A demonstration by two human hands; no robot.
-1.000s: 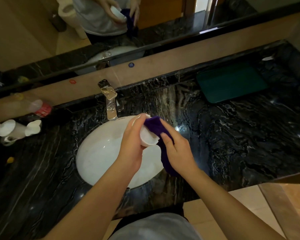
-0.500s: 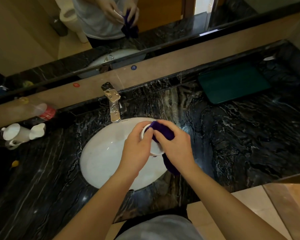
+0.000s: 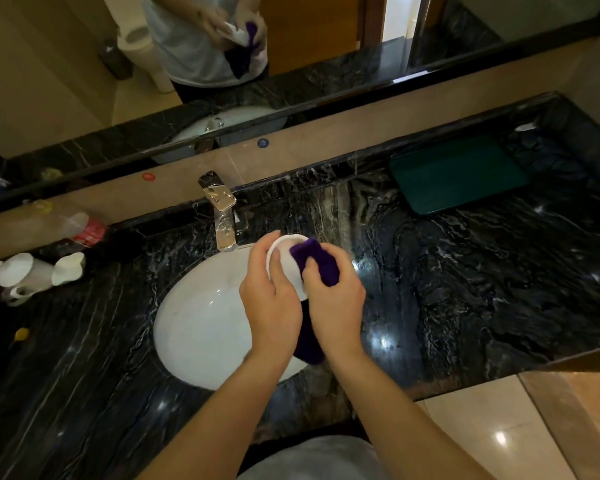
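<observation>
While the left hand (image 3: pixel 272 299) grips the white cup (image 3: pixel 284 263) at frame centre above the sink (image 3: pixel 201 327), the right hand (image 3: pixel 338 303), directly right of it, clutches a purple cloth (image 3: pixel 314 259) against its rim.

A black marble table (image 3: pixel 465 289) veined in white runs wall to wall, with ceiling lights glinting off it. A white oval sink (image 3: pixel 201 327) is set into it under a chrome faucet (image 3: pixel 224 216). Behind runs a beige tiled strip (image 3: pixel 343 133), then a wide mirror (image 3: pixel 430 46) reflecting a wooden door (image 3: pixel 309 29). A green tray (image 3: pixel 458 174) lies far right, and glossy beige floor tiles (image 3: pixel 482 427) show below.
</observation>
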